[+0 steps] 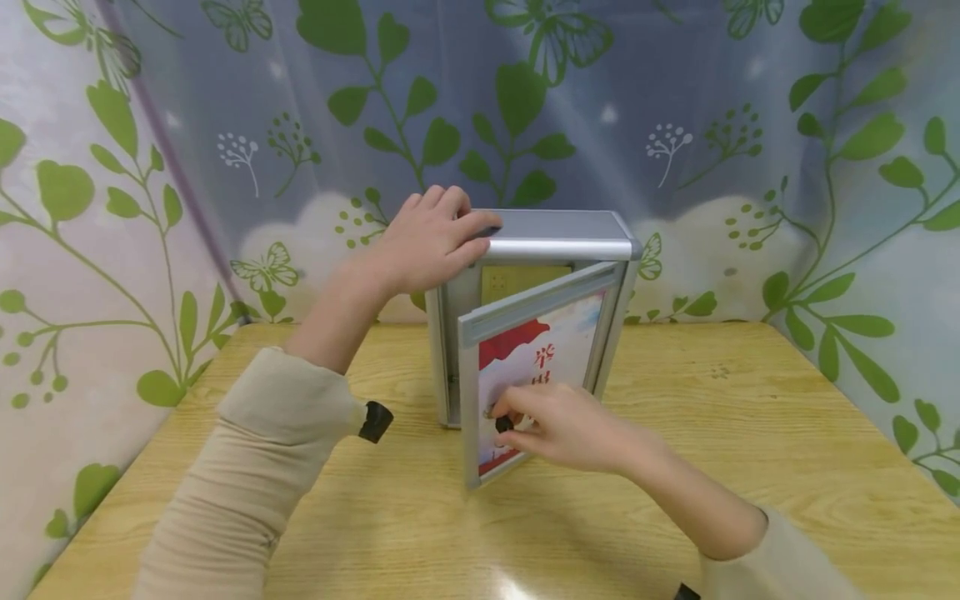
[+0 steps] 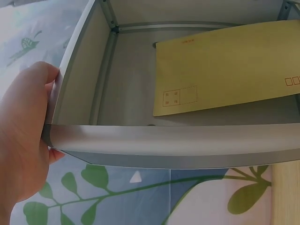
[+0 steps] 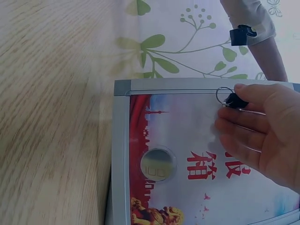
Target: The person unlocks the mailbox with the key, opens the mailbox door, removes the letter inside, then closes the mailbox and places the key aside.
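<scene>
At the near edge of the table (image 1: 660,492), a beige sleeve (image 1: 776,554) leads to the right hand (image 1: 562,429), whose thumb and index finger pinch a black key fob (image 3: 237,101) with a metal ring (image 3: 224,95), against the printed door (image 1: 517,367); whether a key sits in a lock there, I cannot tell. That door hangs ajar on the upright grey metal box (image 1: 562,247), which stands towards the back of the table. Judging from this, the box is unlocked and the door partway round, though I cannot say whether it is opening or closing; shutting it is not yet done. The door and right hand block much of the box's mouth in the head view. Just behind, the left hand (image 1: 427,237) grips the box's top corner, thumb and fingers bent about its edge. Deeper in, a yellow envelope (image 2: 220,70) lies inside against the back panel, with no hand on it, so taking it out has not been done. Beyond hangs a leaf-printed curtain (image 1: 615,92).
</scene>
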Demonstrator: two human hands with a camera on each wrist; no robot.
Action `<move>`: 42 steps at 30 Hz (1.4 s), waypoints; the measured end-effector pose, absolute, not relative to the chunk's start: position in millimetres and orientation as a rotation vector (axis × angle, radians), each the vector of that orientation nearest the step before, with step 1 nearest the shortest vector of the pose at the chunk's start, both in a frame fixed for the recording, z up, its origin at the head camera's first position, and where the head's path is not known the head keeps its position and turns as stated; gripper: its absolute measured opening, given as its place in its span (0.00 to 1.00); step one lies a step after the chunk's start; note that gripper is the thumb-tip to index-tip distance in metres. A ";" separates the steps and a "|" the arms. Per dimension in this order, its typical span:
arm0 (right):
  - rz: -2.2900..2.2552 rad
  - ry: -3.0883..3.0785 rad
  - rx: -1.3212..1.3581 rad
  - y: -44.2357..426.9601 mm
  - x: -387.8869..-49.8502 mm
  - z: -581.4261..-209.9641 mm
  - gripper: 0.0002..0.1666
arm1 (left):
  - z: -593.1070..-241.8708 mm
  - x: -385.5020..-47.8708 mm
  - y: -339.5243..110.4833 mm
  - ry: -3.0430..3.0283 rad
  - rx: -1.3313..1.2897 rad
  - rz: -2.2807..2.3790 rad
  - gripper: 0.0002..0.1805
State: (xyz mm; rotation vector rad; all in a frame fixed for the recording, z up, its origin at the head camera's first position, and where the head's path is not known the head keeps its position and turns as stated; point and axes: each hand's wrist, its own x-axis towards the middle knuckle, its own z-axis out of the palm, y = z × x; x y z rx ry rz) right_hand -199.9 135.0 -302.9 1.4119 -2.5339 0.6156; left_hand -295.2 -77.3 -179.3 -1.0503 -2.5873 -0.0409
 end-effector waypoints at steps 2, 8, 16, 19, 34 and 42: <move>0.604 -2.501 1.442 137.6 -198.7 -302.3 0.11 | -180.0 -295.5 -76.9 -2.591 -1.035 -0.033 0.23; 0.608 -2.547 1.520 147.4 -192.6 -295.3 0.09 | -181.7 -295.0 -76.4 -2.591 -1.005 -0.028 0.22; 0.678 -2.587 1.608 162.8 -181.2 -287.2 0.07 | -184.0 -294.8 -74.9 -2.525 -1.019 0.092 0.22; 0.722 -2.571 1.632 167.7 -179.0 -287.7 0.08 | -184.8 -294.9 -75.1 -2.522 -1.021 0.077 0.22; 1.081 -2.562 1.671 200.4 -176.2 -293.3 0.08 | -180.9 -295.1 -74.3 -2.474 -1.018 0.066 0.22; 1.171 -2.601 1.667 220.4 -171.9 -292.5 0.09 | -180.3 -295.0 -68.8 -2.498 -1.039 0.056 0.22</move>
